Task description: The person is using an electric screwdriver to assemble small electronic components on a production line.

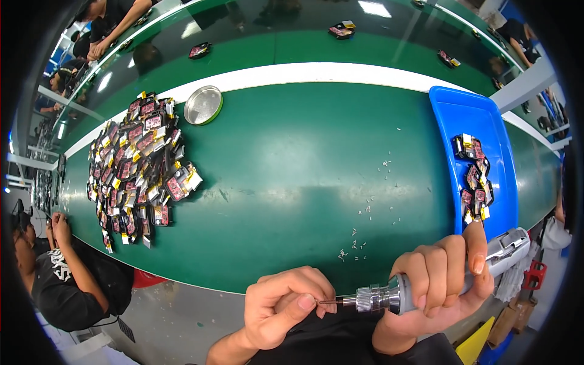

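My right hand is wrapped round the grey body of an electric screwdriver, which lies level with its metal nose to the left. A thin bit sticks out of that nose. The thumb and fingers of my left hand are pinched at the bit's tip; whether a tiny screw sits there too is hidden. Small pale slivers, perhaps screws, lie scattered on the green tabletop beyond my hands.
Many small black electronic modules are heaped at the left. A round metal dish stands behind them. At the right, a blue tray holds several modules. A co-worker sits at the left; more modules lie on the belt beyond.
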### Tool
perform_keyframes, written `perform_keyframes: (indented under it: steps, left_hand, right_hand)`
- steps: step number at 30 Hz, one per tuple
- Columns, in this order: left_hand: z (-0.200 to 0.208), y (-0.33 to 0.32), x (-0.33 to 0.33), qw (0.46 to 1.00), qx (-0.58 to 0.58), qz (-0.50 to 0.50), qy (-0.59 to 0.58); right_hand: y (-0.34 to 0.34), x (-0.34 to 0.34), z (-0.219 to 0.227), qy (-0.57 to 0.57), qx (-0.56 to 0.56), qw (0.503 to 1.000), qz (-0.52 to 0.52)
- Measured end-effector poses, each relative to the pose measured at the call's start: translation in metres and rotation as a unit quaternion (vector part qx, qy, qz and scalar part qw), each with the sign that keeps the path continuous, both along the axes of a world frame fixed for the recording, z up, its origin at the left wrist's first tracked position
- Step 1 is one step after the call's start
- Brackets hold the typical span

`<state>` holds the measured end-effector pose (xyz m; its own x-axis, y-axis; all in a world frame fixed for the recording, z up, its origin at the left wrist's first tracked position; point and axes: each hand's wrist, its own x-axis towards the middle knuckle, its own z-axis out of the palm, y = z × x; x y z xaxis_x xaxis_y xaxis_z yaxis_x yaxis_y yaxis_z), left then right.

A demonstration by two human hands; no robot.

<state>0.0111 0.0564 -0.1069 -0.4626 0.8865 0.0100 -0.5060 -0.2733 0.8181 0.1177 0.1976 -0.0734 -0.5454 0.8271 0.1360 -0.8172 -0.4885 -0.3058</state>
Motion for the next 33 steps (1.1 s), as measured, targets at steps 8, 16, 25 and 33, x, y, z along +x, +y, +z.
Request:
perform_keyframes:
  steps: [8, 16, 25, 33]
  left_hand:
    - [-0.002, 0.001, -0.004, 0.999, 0.002, -0.01, 0.049]
    - [0.0, 0.005, -0.004, 0.989, -0.02, 0.005, 0.144]
    - [0.004, 0.01, -0.001, 0.977, -0.101, 0.02, 0.189]
    - [0.002, 0.026, -0.002, 0.925, -0.116, 0.022, 0.362]
  right_hand:
    - [0.002, -0.007, 0.0, -0.006, 0.022, 1.0, -0.018]
    - [0.004, -0.004, 0.0, -0.01, 0.03, 0.999, -0.007]
    - [0.009, -0.004, -0.005, -0.037, 0.041, 0.998, -0.009]
    - [0.019, 0.006, -0.017, -0.015, -0.04, 0.999, -0.01]
